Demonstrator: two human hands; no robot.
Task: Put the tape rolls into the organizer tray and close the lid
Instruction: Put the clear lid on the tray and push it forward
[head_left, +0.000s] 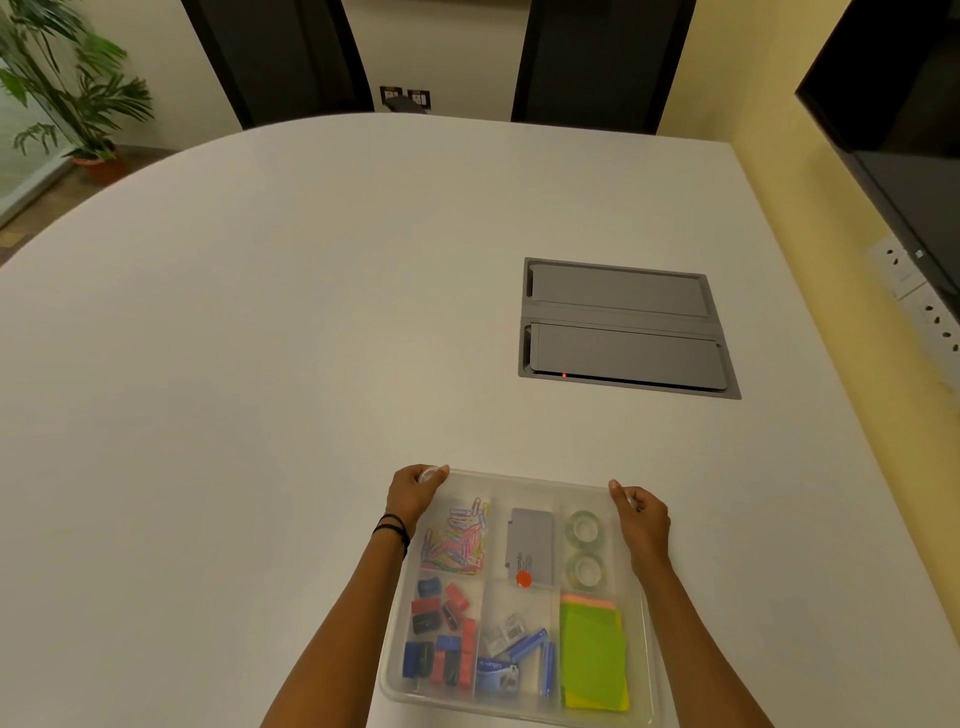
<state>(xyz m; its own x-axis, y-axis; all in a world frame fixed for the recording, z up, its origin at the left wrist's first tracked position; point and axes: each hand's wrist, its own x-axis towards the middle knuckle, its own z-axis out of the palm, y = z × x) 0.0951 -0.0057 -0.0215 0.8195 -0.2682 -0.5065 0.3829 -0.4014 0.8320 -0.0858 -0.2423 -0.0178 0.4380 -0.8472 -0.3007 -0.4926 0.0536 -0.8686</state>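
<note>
Your left hand (415, 491) and right hand (638, 512) grip the two far corners of the clear lid (524, 486), which lies over the tray (395, 691) on the worktop (311, 338). The fingers of each hand are curled closed on a lid corner, thumbs on top. Whether the lid is already seated cannot be told; it appears to rest on the tray rim.

Both tape rolls (584, 548) lie flat, one behind the other, in the compartment just inside your right fingers, so the remaining step is judged to be pressing the lid shut.

Risks from here:
- Pressing only the far corners could leave the near edge raised, since both hands sit at one end.
- Uneven force from one hand could skew the lid against the rim and jam it.
- A hard push may slide the tray toward you on the smooth worktop, because nothing braces its near side.
- Any content standing above the rim would stop the lid closing; the paper clips (457, 538), close to your left fingers, look heaped.

Pose: both forearms reach forward along the tray's sides, wrists roughly level, left wrist bearing a dark band (390, 527).
</note>
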